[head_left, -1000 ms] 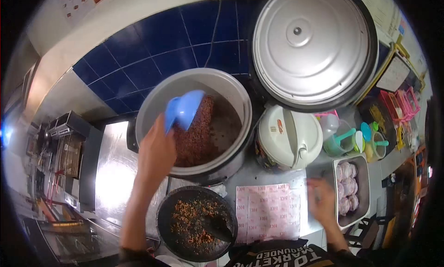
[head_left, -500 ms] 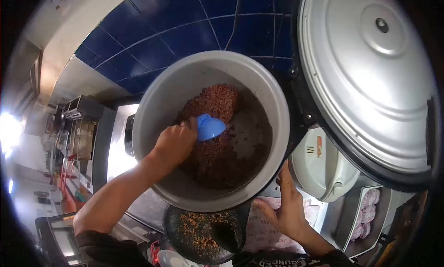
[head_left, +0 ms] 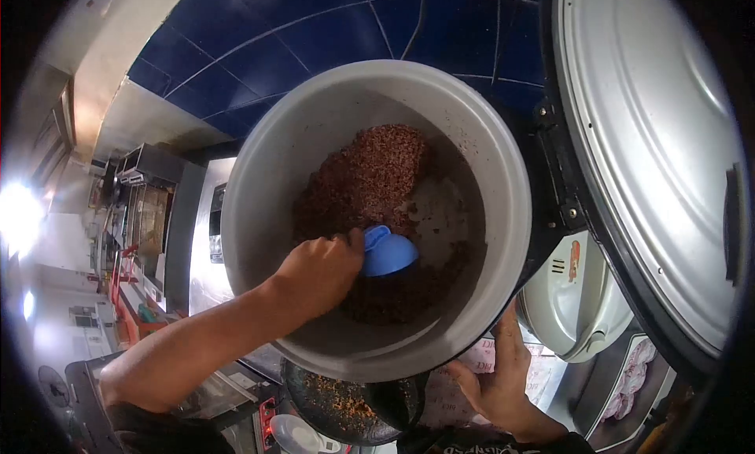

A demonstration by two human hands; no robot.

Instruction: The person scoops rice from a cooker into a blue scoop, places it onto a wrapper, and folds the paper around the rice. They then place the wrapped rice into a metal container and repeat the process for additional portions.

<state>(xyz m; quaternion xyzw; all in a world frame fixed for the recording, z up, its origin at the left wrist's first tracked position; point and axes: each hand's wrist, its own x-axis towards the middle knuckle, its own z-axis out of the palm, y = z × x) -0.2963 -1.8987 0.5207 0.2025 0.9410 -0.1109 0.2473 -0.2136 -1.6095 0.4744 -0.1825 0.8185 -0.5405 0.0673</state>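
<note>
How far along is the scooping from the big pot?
Looks done: the lid is up, part of the pot floor shows bare, and wrapped bundles sit in a tray.
In hand: the left hand grips the blue scoop inside the pot; the right hand is by its rim.
Apparently left: the mound of dark red grains.

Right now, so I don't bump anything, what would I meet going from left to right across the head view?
Left hand → blue scoop → right hand → smaller pale-lidded pot → pink-and-white wrapped bundles.
</note>
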